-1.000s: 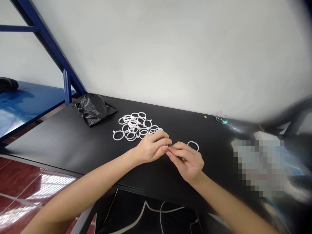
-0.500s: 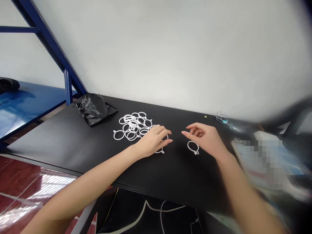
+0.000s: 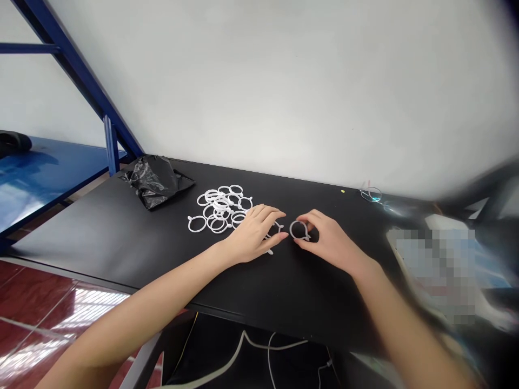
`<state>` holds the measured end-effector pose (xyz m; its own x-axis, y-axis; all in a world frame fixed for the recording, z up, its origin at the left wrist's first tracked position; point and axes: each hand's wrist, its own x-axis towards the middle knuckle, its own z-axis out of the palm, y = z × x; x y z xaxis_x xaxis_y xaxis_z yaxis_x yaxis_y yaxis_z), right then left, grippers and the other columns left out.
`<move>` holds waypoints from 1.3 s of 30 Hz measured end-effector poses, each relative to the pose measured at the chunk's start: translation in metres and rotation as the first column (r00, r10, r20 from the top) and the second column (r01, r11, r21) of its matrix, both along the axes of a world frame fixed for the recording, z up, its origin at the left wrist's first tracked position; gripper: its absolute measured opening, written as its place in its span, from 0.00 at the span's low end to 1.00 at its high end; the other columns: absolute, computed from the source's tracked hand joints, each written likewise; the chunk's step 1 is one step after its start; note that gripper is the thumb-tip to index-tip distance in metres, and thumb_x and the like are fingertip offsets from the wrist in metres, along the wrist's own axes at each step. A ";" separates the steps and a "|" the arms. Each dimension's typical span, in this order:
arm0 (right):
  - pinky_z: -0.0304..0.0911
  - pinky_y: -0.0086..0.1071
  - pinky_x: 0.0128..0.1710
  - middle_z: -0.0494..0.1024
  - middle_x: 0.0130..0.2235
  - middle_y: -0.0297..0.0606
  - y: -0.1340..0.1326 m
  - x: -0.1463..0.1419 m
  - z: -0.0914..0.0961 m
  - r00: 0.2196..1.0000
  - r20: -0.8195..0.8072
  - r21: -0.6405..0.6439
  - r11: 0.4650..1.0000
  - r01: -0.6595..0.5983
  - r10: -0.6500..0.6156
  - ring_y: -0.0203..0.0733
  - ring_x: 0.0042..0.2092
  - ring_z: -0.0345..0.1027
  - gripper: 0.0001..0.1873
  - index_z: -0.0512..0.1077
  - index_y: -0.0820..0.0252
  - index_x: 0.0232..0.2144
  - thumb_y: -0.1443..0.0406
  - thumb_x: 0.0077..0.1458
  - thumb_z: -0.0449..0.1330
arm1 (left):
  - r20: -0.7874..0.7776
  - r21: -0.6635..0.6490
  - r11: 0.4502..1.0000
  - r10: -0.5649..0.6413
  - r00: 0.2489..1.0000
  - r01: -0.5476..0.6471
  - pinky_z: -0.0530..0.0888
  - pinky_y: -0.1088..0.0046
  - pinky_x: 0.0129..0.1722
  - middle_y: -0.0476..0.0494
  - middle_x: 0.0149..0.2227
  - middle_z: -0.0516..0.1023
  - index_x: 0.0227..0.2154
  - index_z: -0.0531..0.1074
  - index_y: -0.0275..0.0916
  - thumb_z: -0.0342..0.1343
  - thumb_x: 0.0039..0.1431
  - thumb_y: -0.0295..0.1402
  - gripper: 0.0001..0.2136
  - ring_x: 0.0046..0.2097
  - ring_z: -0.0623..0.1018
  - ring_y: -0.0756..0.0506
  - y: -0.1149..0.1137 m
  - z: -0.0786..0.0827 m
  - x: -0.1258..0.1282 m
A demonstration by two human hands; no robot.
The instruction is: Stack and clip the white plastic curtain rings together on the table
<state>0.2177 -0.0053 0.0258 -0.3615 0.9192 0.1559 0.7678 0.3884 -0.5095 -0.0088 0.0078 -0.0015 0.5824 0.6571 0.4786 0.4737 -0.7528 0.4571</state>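
On the black table (image 3: 101,237), my right hand (image 3: 330,243) pinches a single white plastic ring (image 3: 299,230) between thumb and fingers, held just above the tabletop. My left hand (image 3: 253,235) lies palm down beside it, fingers curled over another white ring (image 3: 272,237) that peeks out under the fingertips. A pile of several white rings (image 3: 221,209) lies just left of and behind my left hand. The two hands nearly touch at the fingertips.
A crumpled black plastic bag (image 3: 154,181) lies at the table's back left. A small clear and teal item (image 3: 371,195) sits at the back right by the wall. A blurred-out flat object (image 3: 438,270) lies at the right. Blue metal shelving (image 3: 81,75) stands left; cables (image 3: 243,351) hang below the table.
My right hand lifted away from my left hand, reached right to the lone ring, picked it up and brought it back left beside my left hand, which stayed on the table.
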 end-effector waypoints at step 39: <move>0.76 0.35 0.35 0.82 0.38 0.38 -0.028 -0.053 -0.026 0.753 -0.650 0.291 0.950 0.117 0.107 0.39 0.32 0.77 0.17 0.73 0.56 0.48 0.68 0.56 0.65 | 0.099 0.243 0.965 0.075 0.992 -0.097 0.68 0.71 0.31 0.43 0.31 0.72 0.35 0.67 0.36 0.39 0.71 0.34 0.14 0.31 0.69 0.48 0.002 0.005 -0.005</move>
<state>0.1650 -0.0331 -0.0007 -0.0639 0.7884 0.6118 0.2930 0.6009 -0.7437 -0.0139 0.0096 0.0035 0.4770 0.5578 0.6792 0.5078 -0.8057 0.3051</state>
